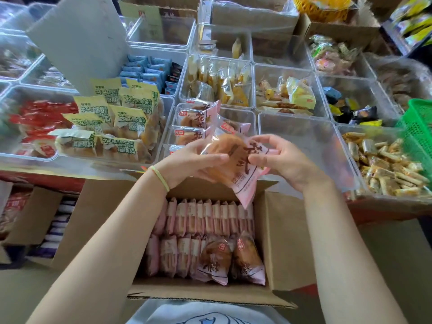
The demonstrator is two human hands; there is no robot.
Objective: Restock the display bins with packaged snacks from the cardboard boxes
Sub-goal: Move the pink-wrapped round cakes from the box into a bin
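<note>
Nearest the person sits an open brown cardboard box (280,242) packed with rows of pink-wrapped pastry packets (205,220). Above it, both hands hold one pink-and-clear plastic packet of round brown pastry (233,160): the left hand (194,162) curls under and around its clear end, while the right hand (278,157) pinches its pink edge between thumb and fingertips. Just beyond stands a clear plastic display bin (243,113) holding matching packets.

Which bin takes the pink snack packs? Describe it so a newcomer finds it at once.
Start at the open cardboard box in front of the person. Just beyond both hands is a clear bin with pink bread packets stacked on its left side. The bin left of it holds yellow-green packs; the bin to its right looks empty.
</note>
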